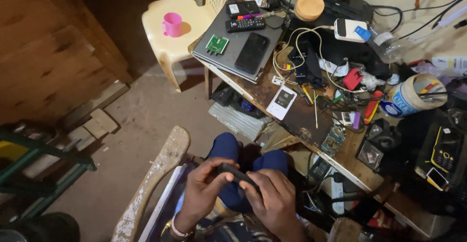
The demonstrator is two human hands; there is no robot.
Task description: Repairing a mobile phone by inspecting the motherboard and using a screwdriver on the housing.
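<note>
Fingers [221,166] of both hands are curled shut around a small dark device [235,173], held low over the person's lap, just in front of the wooden workbench [301,120]. Left hand [204,188] grips its near end; right hand [275,200] clamps the far end, thumbs pressed on top. On the bench, well apart: a grey laptop [228,52], a black phone [252,52], a remote control [244,25], a green circuit board [217,43].
</note>
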